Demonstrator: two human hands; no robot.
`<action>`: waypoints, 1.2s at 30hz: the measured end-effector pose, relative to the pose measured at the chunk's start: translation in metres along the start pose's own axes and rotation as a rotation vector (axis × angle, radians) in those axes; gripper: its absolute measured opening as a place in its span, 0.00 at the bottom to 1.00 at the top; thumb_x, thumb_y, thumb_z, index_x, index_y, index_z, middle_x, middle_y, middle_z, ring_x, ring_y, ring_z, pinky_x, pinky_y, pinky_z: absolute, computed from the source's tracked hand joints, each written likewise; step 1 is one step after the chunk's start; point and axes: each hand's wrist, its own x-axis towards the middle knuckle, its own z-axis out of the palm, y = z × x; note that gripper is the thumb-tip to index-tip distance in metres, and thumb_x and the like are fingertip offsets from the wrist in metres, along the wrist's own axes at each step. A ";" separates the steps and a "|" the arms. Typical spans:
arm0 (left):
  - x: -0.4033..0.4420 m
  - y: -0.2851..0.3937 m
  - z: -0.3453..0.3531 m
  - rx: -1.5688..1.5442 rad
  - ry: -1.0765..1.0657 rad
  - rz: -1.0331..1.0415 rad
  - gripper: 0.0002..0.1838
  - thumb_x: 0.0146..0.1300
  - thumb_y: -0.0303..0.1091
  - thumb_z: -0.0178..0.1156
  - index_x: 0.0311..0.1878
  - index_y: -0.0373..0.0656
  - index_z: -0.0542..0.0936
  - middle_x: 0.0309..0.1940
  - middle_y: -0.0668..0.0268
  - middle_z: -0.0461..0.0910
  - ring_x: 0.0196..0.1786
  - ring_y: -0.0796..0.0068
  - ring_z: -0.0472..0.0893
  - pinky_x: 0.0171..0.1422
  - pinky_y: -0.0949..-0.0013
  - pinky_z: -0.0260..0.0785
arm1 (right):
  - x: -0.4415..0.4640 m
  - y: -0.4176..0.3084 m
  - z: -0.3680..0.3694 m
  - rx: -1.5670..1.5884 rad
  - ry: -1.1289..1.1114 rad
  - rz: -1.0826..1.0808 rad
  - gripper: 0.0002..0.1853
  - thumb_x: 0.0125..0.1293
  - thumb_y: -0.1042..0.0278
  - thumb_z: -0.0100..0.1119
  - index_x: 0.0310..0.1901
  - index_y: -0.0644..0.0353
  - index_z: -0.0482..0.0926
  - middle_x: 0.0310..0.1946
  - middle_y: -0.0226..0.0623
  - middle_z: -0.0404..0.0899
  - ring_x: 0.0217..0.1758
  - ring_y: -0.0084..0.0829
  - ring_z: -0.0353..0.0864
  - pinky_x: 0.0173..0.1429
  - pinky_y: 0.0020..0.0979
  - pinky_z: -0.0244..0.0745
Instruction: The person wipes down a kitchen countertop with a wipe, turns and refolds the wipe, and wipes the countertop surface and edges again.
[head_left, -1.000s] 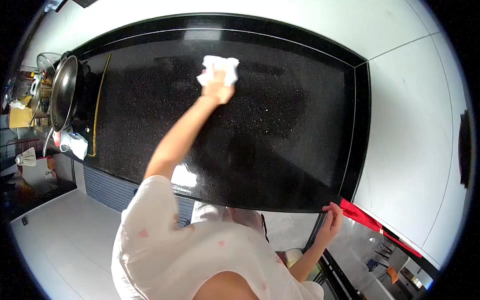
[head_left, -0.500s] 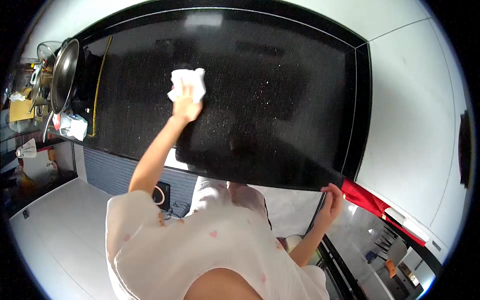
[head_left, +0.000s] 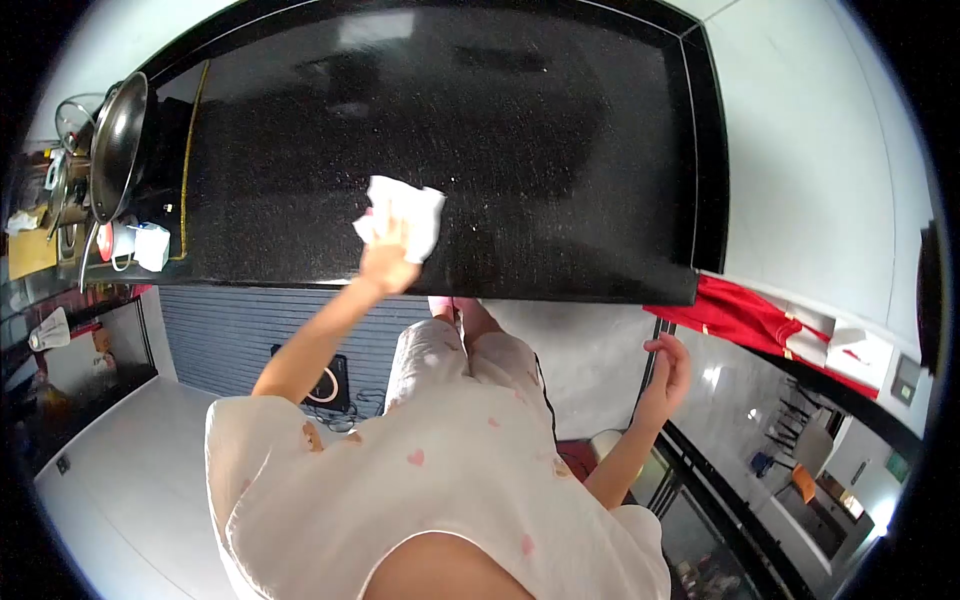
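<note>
black countertop [head_left: 560, 240] before me, frying pan [head_left: 118, 150] by its l end. white cloth [head_left: 425, 225] on top, l of ctr, nr front edge. my l hand [head_left: 388, 264] is palm-down on it, can't tell if fingers clamp it. my r hand [head_left: 667, 385], just off front r corner, hangs loosely curled, fingers apart.

White tiled wall [head_left: 810, 150], pale floor [head_left: 130, 480]

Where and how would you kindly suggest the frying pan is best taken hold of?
The frying pan is probably best gripped by its handle, coming from the near side of the counter: it is long, slim and points toward that edge.
</note>
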 end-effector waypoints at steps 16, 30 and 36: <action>0.083 0.273 0.061 -0.090 0.160 0.710 0.30 0.53 0.46 0.42 0.62 0.55 0.57 0.64 0.66 0.48 0.68 0.63 0.40 0.66 0.51 0.25 | -0.007 0.020 -0.084 -0.040 0.200 0.036 0.10 0.60 0.74 0.43 0.41 0.67 0.71 0.28 0.35 0.72 0.34 0.23 0.69 0.45 0.24 0.62; 0.183 0.178 0.015 0.125 0.634 0.032 0.21 0.54 0.39 0.39 0.44 0.33 0.69 0.40 0.47 0.69 0.49 0.47 0.65 0.60 0.49 0.46 | 0.082 0.051 -0.120 -0.006 -0.057 0.008 0.09 0.61 0.76 0.42 0.39 0.65 0.72 0.29 0.34 0.73 0.34 0.24 0.71 0.44 0.26 0.65; 0.130 0.278 0.018 -0.027 0.281 0.539 0.29 0.52 0.39 0.46 0.58 0.38 0.58 0.58 0.51 0.56 0.62 0.53 0.54 0.66 0.60 0.42 | 0.090 0.054 -0.141 -0.047 0.048 0.041 0.09 0.60 0.75 0.41 0.39 0.66 0.71 0.29 0.34 0.72 0.33 0.24 0.70 0.42 0.25 0.65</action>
